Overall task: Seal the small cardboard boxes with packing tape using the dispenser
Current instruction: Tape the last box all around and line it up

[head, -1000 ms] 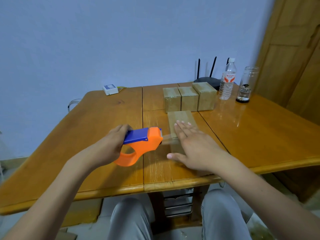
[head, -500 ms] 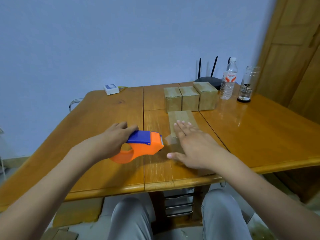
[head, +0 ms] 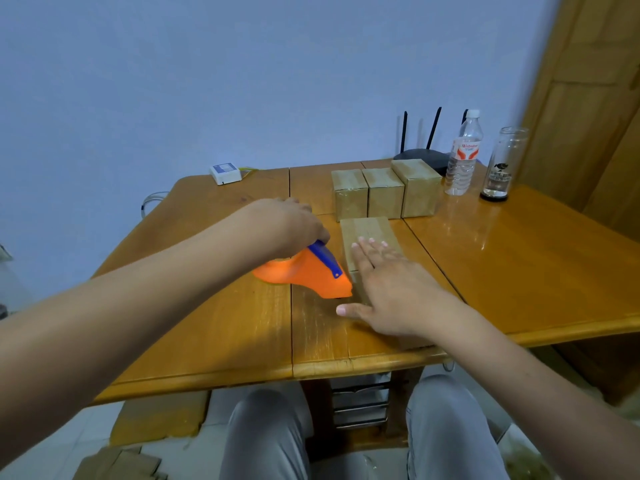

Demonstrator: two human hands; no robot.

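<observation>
Right, the right hand [head: 388,292] lies flat, fingers straight and spread, pressing the long brown cardboard box [head: 369,237] down on the wooden table [head: 519,271], likely so it can't slide under the tape. Beside it, the left hand [head: 294,223] curls round the blue handle of the orange plastic tape dispenser [head: 308,271], nose tipped down at the box's near left side. Three small taped boxes [head: 382,192] wait just behind.

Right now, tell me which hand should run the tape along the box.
Left. The left hand already grips the tape dispenser, its nose at the near box's left side. The right hand lies flat on that box, steadying it, so it is probably best left there.
</observation>
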